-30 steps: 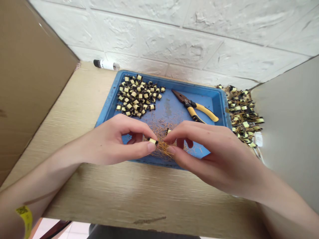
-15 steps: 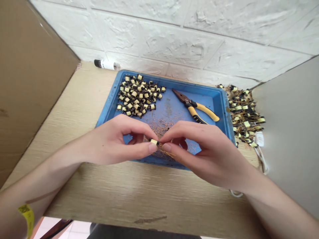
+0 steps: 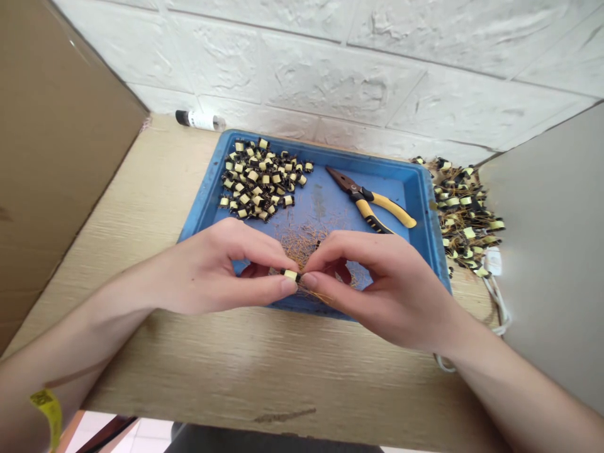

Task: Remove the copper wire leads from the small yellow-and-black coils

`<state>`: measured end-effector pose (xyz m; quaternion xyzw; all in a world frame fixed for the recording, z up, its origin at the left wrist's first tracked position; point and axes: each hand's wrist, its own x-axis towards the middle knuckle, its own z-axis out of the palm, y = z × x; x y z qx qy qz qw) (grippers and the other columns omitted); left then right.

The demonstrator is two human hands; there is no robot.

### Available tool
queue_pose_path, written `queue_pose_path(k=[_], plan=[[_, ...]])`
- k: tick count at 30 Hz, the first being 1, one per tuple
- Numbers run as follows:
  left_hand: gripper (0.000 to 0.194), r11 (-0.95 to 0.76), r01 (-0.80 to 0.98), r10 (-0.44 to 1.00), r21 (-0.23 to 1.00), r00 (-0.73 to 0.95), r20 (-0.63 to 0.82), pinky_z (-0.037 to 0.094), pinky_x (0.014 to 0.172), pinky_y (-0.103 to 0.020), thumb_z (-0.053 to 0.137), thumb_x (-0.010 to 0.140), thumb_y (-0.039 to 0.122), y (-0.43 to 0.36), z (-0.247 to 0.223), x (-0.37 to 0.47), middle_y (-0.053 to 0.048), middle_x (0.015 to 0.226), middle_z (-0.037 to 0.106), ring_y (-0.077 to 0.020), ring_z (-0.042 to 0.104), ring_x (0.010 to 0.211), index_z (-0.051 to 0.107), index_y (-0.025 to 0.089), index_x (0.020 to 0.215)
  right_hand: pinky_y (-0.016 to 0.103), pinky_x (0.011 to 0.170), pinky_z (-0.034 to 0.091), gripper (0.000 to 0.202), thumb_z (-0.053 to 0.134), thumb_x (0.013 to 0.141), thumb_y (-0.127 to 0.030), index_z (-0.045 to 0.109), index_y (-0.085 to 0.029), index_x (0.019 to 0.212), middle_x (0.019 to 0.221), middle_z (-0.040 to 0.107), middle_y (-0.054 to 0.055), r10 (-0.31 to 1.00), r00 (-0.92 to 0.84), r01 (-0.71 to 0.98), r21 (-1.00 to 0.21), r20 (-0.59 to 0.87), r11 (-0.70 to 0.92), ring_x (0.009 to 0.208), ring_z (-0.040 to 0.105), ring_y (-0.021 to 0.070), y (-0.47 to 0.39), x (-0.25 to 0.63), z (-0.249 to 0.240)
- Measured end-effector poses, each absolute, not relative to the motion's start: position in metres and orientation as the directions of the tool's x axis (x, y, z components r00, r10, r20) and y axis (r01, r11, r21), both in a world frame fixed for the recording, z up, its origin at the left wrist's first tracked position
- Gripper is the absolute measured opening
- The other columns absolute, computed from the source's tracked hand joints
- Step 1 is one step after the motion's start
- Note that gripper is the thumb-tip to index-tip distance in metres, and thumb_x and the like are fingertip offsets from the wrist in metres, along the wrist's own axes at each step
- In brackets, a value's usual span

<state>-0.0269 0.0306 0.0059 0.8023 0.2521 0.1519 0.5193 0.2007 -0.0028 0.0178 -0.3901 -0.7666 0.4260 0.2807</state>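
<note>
Between thumb and forefinger, my left hand (image 3: 226, 270) pinches a small black component with a yellow band (image 3: 291, 275). Close against its right end, my right hand (image 3: 368, 277) is closed on thin copper-coloured wires (image 3: 321, 296) that come from the component. Both hands are over the near part of a blue tray (image 3: 201, 195). Loose wire clippings (image 3: 302, 242) lie in the tray behind my fingertips. A heap of similar yellow-banded components (image 3: 262, 179) fills the tray's back left. Pliers with yellow and black handles (image 3: 363, 198) lie at its back right.
More components with long wires (image 3: 465, 214) are piled right of the tray. A white plug and cable (image 3: 493, 261) lie beside them. A small bottle (image 3: 201, 120) lies by the white wall (image 3: 302, 69). Brown (image 3: 51, 126) and grey (image 3: 552, 251) panels flank the table (image 3: 236, 371).
The component and my fingertips have moved slightly toward me. Both hands keep their pinch. The view has shifted a little.
</note>
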Motion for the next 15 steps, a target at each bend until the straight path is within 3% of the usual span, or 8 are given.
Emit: queue_pose_path(k=[7,15], plan=[[0.026,-0.346,0.253,0.55,0.904,0.835,-0.023,0.043,0.055,-0.019,0.058,0.1,0.025,0.0301,0.0051,-0.0265,-0.001,0.073,0.072,-0.0099,0.06,0.062,0.077,0.015,0.084,0.02,0.054,0.043,0.012,0.069,0.09,-0.015,0.068,-0.019,0.078,0.068,0.065,-0.004,0.864,-0.499,0.378,-0.878,0.072,0.292,0.059,0.054,0.0067,-0.004,0.1986,0.0165],[0.017,-0.348,0.266,0.663,0.899,0.748,0.035,0.047,0.057,-0.018,0.064,0.093,0.023,0.028,0.0044,-0.025,-0.002,0.076,0.077,-0.0108,0.065,0.064,0.079,0.017,0.09,0.022,0.052,0.041,0.013,0.062,0.092,-0.024,0.068,-0.019,0.082,0.066,0.064,-0.004,0.884,-0.457,0.3,-0.953,-0.094,0.054,0.058,0.051,0.0082,-0.0031,0.1979,0.0196]])
